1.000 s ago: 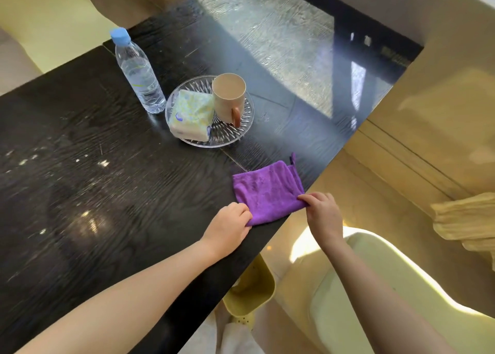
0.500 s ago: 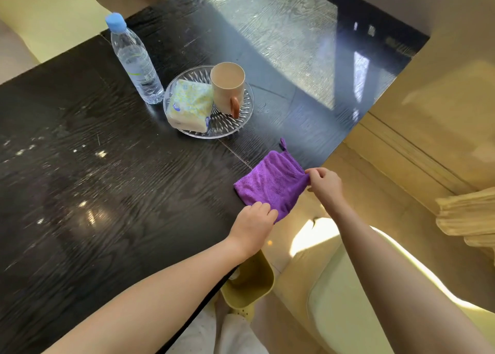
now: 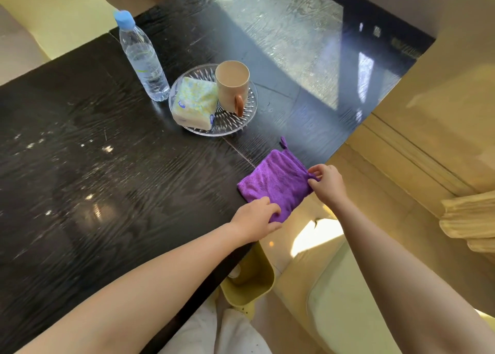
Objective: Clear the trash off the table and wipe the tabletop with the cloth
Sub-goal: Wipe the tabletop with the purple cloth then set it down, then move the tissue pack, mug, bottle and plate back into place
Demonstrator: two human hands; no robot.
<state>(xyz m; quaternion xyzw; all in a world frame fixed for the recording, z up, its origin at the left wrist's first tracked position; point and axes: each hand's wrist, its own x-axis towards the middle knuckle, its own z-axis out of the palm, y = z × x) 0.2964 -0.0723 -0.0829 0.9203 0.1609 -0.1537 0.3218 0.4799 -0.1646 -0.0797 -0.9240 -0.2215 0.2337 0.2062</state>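
A folded purple cloth (image 3: 278, 182) lies at the near right edge of the dark wooden table (image 3: 107, 192). My left hand (image 3: 254, 219) presses on the cloth's near corner, fingers curled into the fabric. My right hand (image 3: 328, 183) pinches the cloth's right edge, just off the table edge. The tabletop shows pale specks and smears at the left.
A clear glass plate (image 3: 249, 112) holds a tissue pack (image 3: 194, 103) and a beige mug (image 3: 233, 85). A water bottle (image 3: 142, 58) with a blue cap stands beside it. Below the table edge are a yellow bin (image 3: 251, 286) and a pale yellow chair (image 3: 348, 313).
The cloth has turned and shifted toward the table's right edge. My right hand moved up along its right edge and my left hand moved onto its near corner.
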